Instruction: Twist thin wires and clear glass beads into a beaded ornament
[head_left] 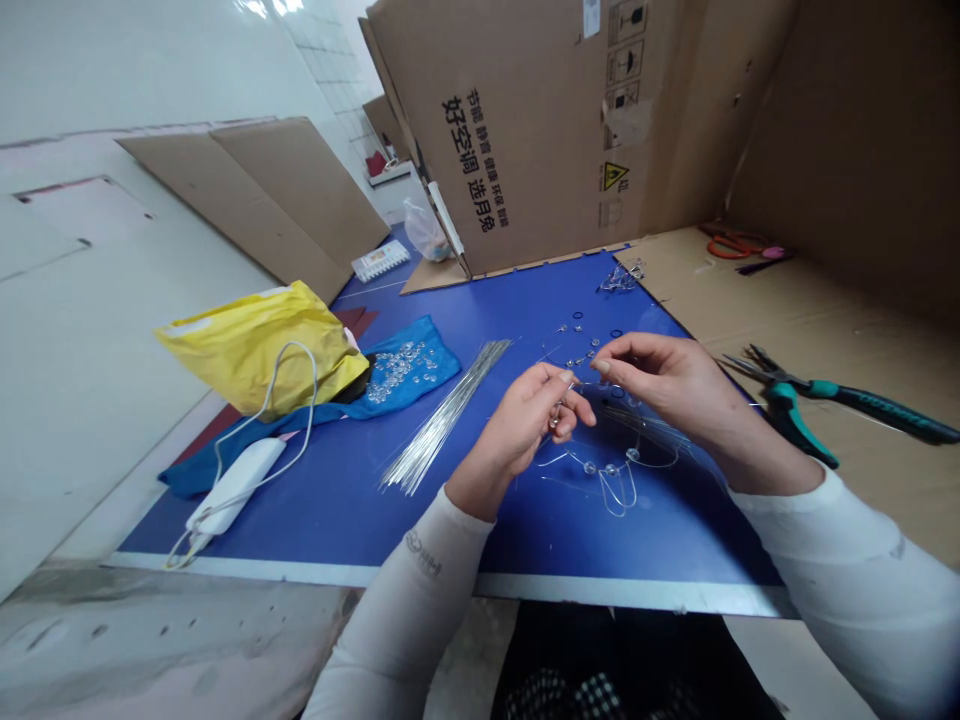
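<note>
Above the blue table, my left hand (536,412) is closed in a pinch on a thin beaded wire, with clear beads (555,421) showing at its fingers. Close on its right, my right hand (667,382) pinches thumb against forefinger; what sits between those fingertips is too small to make out. Below both hands lies a looped silvery wire (618,500) strung with several clear round beads (612,470). More loose beads and small dark rings (577,315) are scattered just beyond the fingers. A fan of fine wires (652,428) shows partly under my right hand.
A bundle of straight wires (446,415) lies left of my hands. Farther left are clear beads (401,372) on blue cloth, a yellow bag (270,345) and a white corded device (238,485). Pliers (862,400) and orange-handled scissors (739,245) rest on cardboard at right. A tall carton (540,130) stands behind.
</note>
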